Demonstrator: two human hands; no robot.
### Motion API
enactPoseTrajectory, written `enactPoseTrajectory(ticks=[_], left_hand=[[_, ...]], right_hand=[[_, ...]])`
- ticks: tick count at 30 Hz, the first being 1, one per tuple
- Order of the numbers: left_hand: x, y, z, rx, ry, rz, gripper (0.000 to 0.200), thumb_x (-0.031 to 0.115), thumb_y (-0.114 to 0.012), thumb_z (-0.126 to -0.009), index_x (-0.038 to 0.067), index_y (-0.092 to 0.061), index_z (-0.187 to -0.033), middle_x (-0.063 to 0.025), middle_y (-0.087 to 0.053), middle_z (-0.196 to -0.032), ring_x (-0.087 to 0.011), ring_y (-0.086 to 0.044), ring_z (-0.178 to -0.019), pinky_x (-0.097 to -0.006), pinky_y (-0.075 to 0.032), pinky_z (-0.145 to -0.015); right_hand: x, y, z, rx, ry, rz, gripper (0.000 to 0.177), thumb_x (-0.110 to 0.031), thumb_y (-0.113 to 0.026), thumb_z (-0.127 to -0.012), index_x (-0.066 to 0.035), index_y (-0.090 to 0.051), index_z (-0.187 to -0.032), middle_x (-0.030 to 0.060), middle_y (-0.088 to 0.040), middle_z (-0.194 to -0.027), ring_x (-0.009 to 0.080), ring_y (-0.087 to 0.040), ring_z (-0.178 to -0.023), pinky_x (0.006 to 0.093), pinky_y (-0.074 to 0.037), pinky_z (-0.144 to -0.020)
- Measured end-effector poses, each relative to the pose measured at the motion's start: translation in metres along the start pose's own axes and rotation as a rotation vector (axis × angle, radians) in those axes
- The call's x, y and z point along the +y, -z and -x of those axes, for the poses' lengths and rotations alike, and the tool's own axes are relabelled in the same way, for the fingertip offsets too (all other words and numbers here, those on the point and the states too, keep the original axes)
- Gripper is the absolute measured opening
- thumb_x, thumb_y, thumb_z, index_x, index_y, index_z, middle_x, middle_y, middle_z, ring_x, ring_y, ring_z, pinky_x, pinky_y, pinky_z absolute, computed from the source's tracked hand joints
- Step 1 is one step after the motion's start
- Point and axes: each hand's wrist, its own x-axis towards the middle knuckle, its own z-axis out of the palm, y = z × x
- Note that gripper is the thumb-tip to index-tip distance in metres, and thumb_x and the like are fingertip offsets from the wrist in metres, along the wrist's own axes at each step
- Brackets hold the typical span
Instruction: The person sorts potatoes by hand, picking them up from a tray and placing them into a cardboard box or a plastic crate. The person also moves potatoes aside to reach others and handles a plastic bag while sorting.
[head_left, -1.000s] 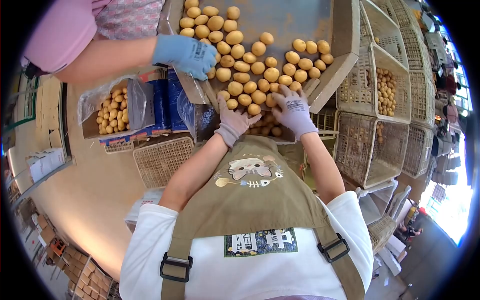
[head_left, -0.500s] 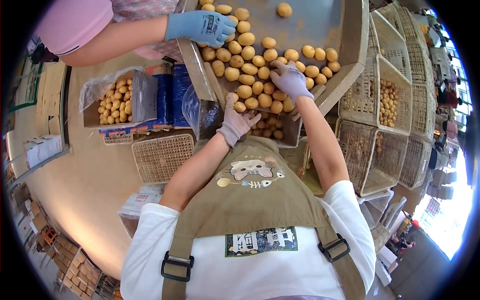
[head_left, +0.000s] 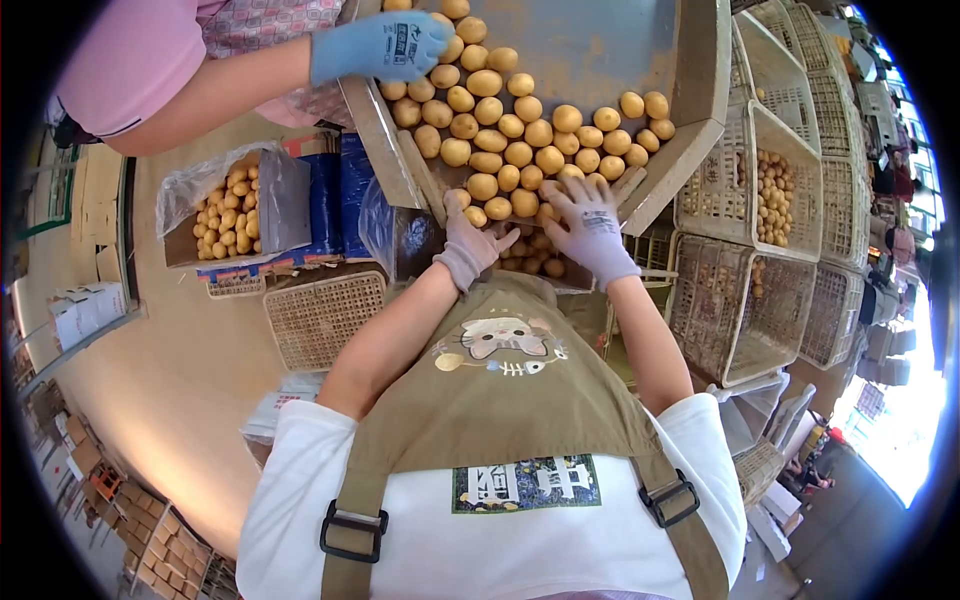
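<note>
Many yellow potatoes (head_left: 487, 138) lie on a metal sorting tray (head_left: 580, 55) that narrows toward me. At the left of its mouth, my gloved left hand (head_left: 470, 245) has its thumb and fingers apart, with fingertips beside the nearest potatoes. My gloved right hand (head_left: 592, 228) lies over the right side of the mouth, fingers spread and touching the front potatoes. Below the mouth, between my hands, more potatoes (head_left: 535, 264) sit in a container partly hidden by my hands and apron.
A co-worker's blue-gloved hand (head_left: 395, 48) reaches over the tray's left edge. To the left stands a plastic-lined box of potatoes (head_left: 285, 200), with an upturned crate (head_left: 325, 318) below it. Stacked plastic crates (head_left: 745, 300), some holding potatoes, stand at the right.
My right hand has drawn back toward me, to the tray's mouth, and some front potatoes have gone from there. My left hand has barely moved. The co-worker's hand has shifted up and left.
</note>
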Motion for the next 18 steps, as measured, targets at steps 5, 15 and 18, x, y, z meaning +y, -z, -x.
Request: enactPoseTrajectory(ticks=[5, 15, 18], left_hand=[[0.001, 0.013, 0.001, 0.132, -0.054, -0.187, 0.072, 0.057, -0.057, -0.091, 0.014, -0.038, -0.146, -0.0037, -0.043, -0.146, -0.0224, -0.042, -0.133, -0.0464, -0.038, -0.109], [0.000, 0.004, 0.000, 0.064, -0.049, -0.021, 0.089, 0.075, -0.047, -0.087, 0.020, -0.025, -0.154, -0.0065, -0.027, -0.158, -0.0287, -0.024, -0.146, -0.0577, -0.022, -0.116], [-0.004, 0.002, 0.005, 0.001, 0.030, -0.041, 0.092, 0.079, -0.038, -0.086, 0.020, -0.024, -0.155, -0.0053, -0.024, -0.160, -0.0307, -0.025, -0.147, -0.0663, -0.019, -0.114]], right_hand=[[0.009, -0.013, -0.005, -0.055, -0.213, -0.078, 0.036, -0.032, -0.063, -0.087, -0.016, -0.068, -0.119, 0.0127, -0.060, -0.128, 0.0333, -0.055, -0.119, 0.0471, -0.039, -0.105], [-0.001, -0.029, -0.020, -0.281, -0.172, -0.101, 0.059, -0.050, -0.067, -0.080, -0.031, -0.059, -0.136, 0.0143, -0.031, -0.158, 0.0400, -0.031, -0.144, 0.0573, -0.022, -0.116], [0.014, -0.013, -0.043, -0.346, -0.276, -0.207, 0.035, -0.034, -0.062, -0.085, -0.021, -0.069, -0.117, 0.0123, -0.057, -0.134, 0.0357, -0.058, -0.115, 0.0483, -0.042, -0.100]])
